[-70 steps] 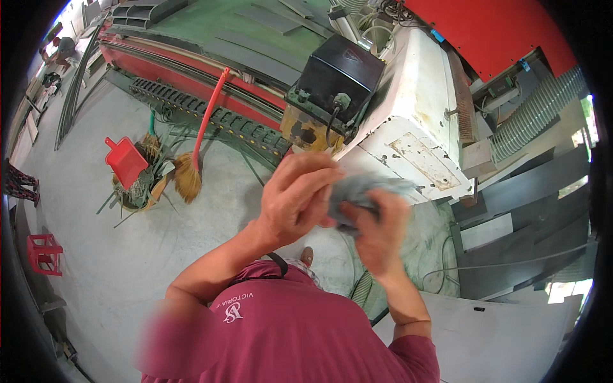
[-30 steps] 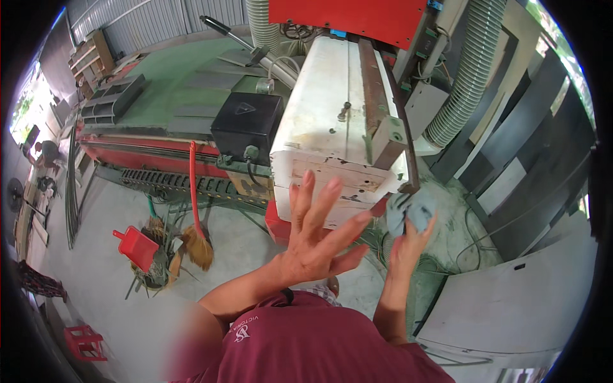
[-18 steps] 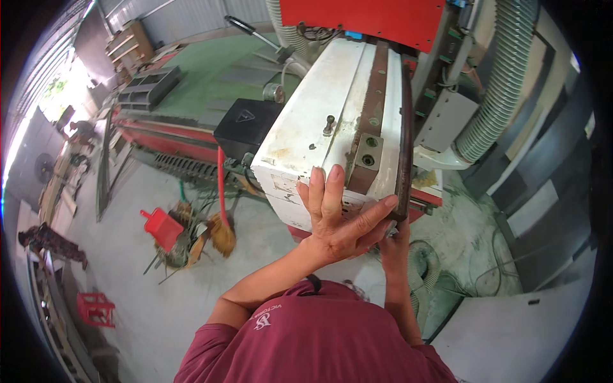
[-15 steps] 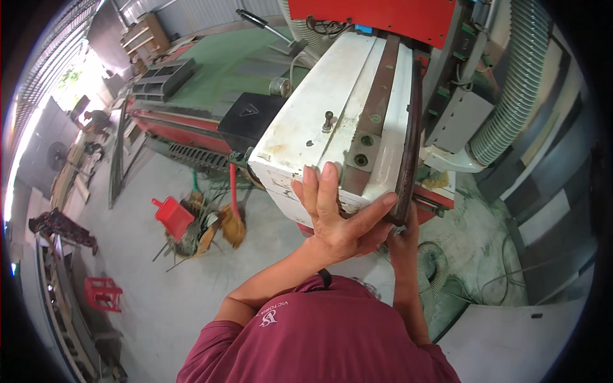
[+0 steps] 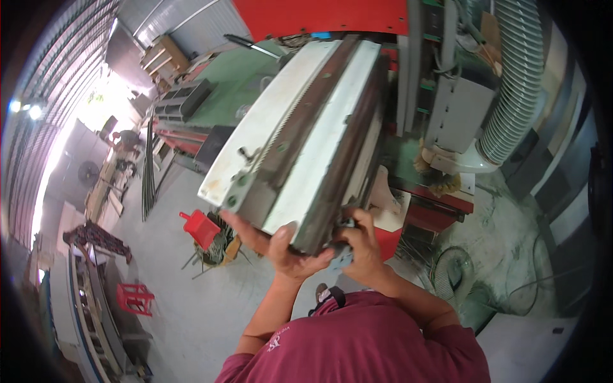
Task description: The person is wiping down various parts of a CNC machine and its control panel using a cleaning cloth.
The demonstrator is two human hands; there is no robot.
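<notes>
A long white machine beam (image 5: 311, 172) reaches toward me, with a toothed rack (image 5: 284, 131) along its top and a dark rail (image 5: 341, 163) down its right side. My left hand (image 5: 287, 255) lies against the beam's near end, fingers stretched apart and touching the edge. To its right, my right hand (image 5: 365, 252) is closed at the near end of the rail, fingers curled round a small dark part that I cannot make out. A short metal pin (image 5: 245, 154) sticks up beside the rack.
Left on the floor stand a red dustpan (image 5: 201, 228) and a red stool (image 5: 135, 299). A ribbed hose (image 5: 511, 96) hangs on the right above a brush (image 5: 445, 185). More hose (image 5: 450, 268) coils on the floor. A green machine bed (image 5: 236, 105) lies beyond the beam.
My left hand has slid from the beam's top down to its near end. My right hand, mostly hidden before, now shows beside the rail. The view has shifted, showing more of the beam's right side.
</notes>
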